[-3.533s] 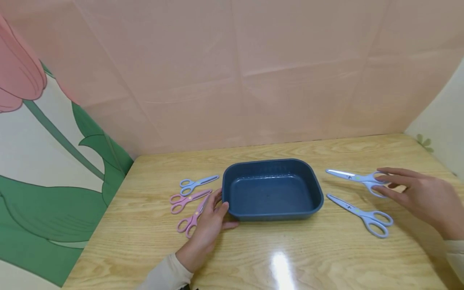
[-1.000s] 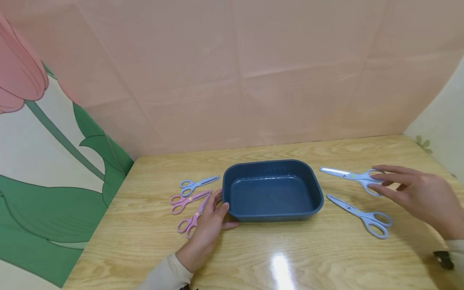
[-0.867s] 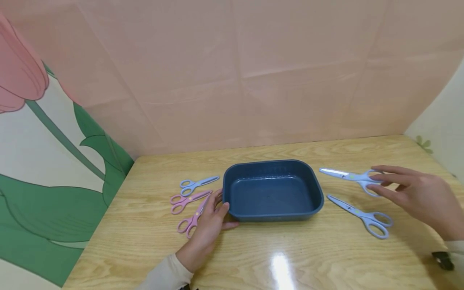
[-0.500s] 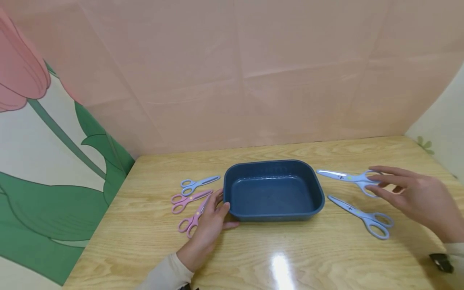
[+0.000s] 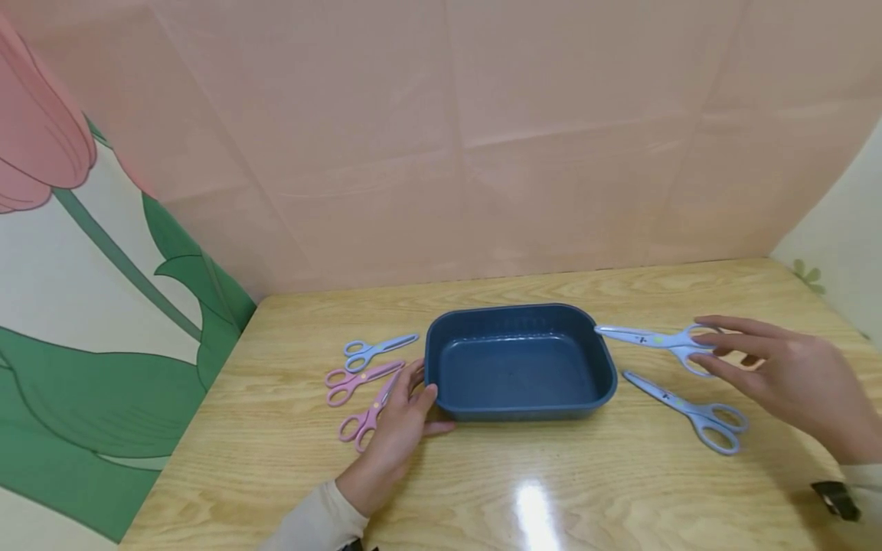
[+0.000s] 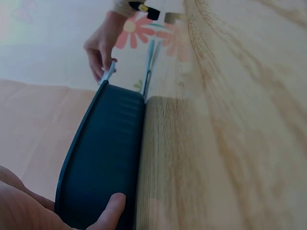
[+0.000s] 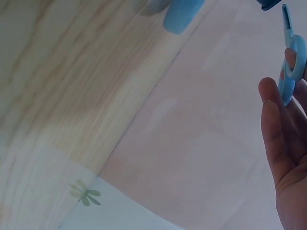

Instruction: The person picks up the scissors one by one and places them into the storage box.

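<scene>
The far-right scissors [image 5: 659, 340] shift left, pinched in my right hand [image 5: 782, 369]; my left hand [image 5: 400, 419] grips the tray's [image 5: 517, 375] left end.

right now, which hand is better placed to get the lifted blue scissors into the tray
Probably the right hand: it pinches the lifted blue scissors, which point toward the tray. The left hand holds the tray's opposite end, so it seems better suited to steadying.

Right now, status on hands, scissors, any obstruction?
Left hand grips tray. Right hand pinches blue scissors by handles. Tray's right rim at blade tip, contact unclear; nothing else blocking.
</scene>
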{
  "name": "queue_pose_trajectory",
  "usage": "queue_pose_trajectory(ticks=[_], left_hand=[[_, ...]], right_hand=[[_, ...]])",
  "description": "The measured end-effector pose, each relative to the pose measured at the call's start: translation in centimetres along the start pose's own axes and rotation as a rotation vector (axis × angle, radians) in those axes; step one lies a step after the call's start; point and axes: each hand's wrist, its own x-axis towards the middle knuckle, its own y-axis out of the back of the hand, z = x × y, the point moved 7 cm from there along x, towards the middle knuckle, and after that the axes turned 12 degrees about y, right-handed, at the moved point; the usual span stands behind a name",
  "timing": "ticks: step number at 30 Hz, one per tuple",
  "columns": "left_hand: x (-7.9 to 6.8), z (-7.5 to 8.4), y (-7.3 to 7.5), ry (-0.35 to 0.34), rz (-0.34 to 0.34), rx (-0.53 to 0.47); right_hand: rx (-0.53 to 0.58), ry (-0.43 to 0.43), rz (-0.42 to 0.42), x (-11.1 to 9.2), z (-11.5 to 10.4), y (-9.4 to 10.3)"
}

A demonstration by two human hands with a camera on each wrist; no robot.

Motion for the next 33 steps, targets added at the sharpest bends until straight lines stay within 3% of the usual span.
queue_pose_trajectory(ticks=[5, 15, 22, 33], left_hand=[[0.0, 0.0, 0.0, -0.004, 0.007, -0.008], [0.1, -0.4, -0.1, 0.012, 0.009, -0.01], [0.0, -0.2, 0.1, 0.012, 0.021, -0.004], [0.3, -0.1, 0.2, 0.023, 0.02, 0.006]], right_hand=[[-0.036, 0.099, 0.02, 0.4, -0.7, 0.0], [-0.083, 0.21, 0.051, 1.6, -1.9, 0.6], [-0.095, 0.221, -0.046, 2.9, -2.8, 0.8], [-0.115, 0.237, -0.088, 4.5, -4.1, 0.5]])
